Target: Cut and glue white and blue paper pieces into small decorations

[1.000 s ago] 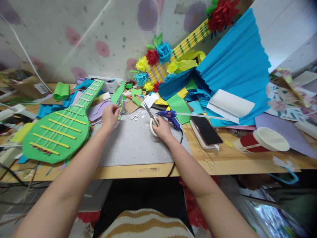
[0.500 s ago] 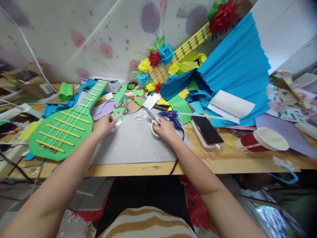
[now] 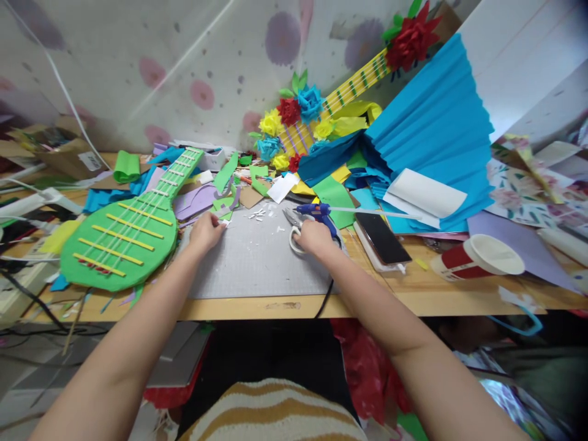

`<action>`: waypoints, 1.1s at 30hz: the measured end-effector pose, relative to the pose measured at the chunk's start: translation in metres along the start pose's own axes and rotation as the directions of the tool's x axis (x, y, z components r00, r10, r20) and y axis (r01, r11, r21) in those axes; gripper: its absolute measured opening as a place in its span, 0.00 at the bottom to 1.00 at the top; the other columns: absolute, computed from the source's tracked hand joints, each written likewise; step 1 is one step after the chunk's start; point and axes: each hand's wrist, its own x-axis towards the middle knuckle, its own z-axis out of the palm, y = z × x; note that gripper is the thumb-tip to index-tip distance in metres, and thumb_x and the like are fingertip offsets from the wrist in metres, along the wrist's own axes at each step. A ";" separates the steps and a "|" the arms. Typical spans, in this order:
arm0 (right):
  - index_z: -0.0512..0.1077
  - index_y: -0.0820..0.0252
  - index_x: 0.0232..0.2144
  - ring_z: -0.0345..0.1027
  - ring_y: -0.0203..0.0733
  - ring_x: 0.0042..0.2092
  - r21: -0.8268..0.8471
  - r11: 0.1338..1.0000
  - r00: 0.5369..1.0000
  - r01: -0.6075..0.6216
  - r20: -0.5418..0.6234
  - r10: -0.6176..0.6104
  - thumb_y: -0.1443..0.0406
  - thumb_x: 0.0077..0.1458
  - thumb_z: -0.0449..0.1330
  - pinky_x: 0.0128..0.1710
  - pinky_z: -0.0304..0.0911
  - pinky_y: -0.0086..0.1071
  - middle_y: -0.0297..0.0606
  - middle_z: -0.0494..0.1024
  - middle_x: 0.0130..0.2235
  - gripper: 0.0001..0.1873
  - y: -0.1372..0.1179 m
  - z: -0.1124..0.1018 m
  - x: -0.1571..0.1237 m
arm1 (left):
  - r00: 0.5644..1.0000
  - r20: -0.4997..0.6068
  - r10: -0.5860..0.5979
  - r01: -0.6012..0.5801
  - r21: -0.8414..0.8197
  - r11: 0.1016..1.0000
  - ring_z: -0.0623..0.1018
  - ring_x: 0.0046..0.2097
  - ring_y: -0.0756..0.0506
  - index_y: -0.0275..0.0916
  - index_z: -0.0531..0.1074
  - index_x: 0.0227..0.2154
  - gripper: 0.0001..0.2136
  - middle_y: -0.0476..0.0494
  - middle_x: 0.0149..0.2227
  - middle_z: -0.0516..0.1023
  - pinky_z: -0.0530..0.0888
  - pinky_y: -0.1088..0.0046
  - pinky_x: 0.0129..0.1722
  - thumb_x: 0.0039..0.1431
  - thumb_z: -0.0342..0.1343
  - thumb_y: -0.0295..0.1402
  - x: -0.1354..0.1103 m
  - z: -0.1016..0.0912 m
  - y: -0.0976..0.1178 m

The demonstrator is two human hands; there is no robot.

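The hands are apart: the right hand [image 3: 316, 236] grips scissors [image 3: 294, 222], the left hand [image 3: 206, 233] pinches, apparently, white paper [image 3: 226, 223]; cutting seems underway, and a snip needs both together.

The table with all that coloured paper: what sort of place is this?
Probably a craft workspace, though I can't tell whether it's in a home or a studio. The scissors in the right hand, the glue gun and the green model instrument suggest it.
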 end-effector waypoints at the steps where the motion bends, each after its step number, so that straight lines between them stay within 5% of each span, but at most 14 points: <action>1: 0.72 0.71 0.37 0.71 0.55 0.41 -0.014 1.000 1.000 0.008 0.012 -0.008 0.61 0.50 0.54 0.35 0.63 0.38 0.59 0.75 0.38 0.18 -0.002 -0.001 0.001 | 1.000 0.008 -0.018 0.018 -0.021 1.000 0.73 0.40 0.42 0.40 0.64 0.32 0.09 0.41 0.36 0.74 0.65 0.69 0.35 0.48 0.53 0.37 0.003 0.002 0.000; 8: 0.72 0.70 0.39 0.70 0.53 0.43 -0.083 0.996 0.996 0.034 0.081 -0.027 0.61 0.50 0.54 0.37 0.62 0.38 0.59 0.74 0.40 0.19 -0.004 -0.010 0.005 | 0.990 0.103 -0.095 0.109 -0.143 0.984 0.74 0.35 0.45 0.39 0.64 0.35 0.13 0.43 0.37 0.76 0.65 0.72 0.31 0.43 0.55 0.29 0.011 0.003 0.006; 16: 0.65 0.66 0.42 0.65 0.50 0.45 0.001 0.997 0.974 0.083 -0.210 -0.081 0.64 0.52 0.52 0.38 0.60 0.36 0.52 0.72 0.43 0.15 -0.011 -0.001 -0.005 | 0.991 0.089 -0.100 0.103 -0.025 0.994 0.75 0.37 0.42 0.40 0.68 0.32 0.13 0.41 0.35 0.76 0.65 0.70 0.31 0.42 0.56 0.39 0.015 0.002 0.011; 22: 0.65 0.60 0.37 0.65 0.43 0.40 0.201 0.962 0.948 0.184 -0.294 -0.120 0.64 0.54 0.49 0.37 0.56 0.33 0.42 0.74 0.38 0.10 -0.016 0.022 0.009 | 0.986 0.144 -0.085 0.089 -0.027 0.996 0.75 0.32 0.42 0.41 0.67 0.22 0.06 0.44 0.24 0.73 0.66 0.70 0.30 0.42 0.57 0.36 0.019 0.003 0.014; 29: 0.66 0.60 0.35 0.65 0.39 0.36 0.326 0.923 0.935 0.206 -0.344 -0.087 0.65 0.53 0.47 0.35 0.54 0.30 0.37 0.73 0.31 0.10 -0.009 0.042 0.017 | 0.997 0.079 -0.014 0.021 -0.090 0.996 0.73 0.32 0.45 0.40 0.63 0.23 0.05 0.46 0.26 0.72 0.64 0.71 0.30 0.46 0.53 0.33 0.016 0.000 0.014; 33: 0.67 0.59 0.34 0.64 0.39 0.34 0.361 0.907 0.931 0.217 -0.355 -0.081 0.64 0.52 0.48 0.34 0.54 0.30 0.35 0.72 0.29 0.10 -0.008 0.044 0.017 | 1.000 -0.023 -0.010 0.004 -0.270 0.963 0.72 0.32 0.46 0.40 0.62 0.28 0.07 0.46 0.28 0.71 0.65 0.72 0.30 0.46 0.55 0.33 0.022 -0.005 0.005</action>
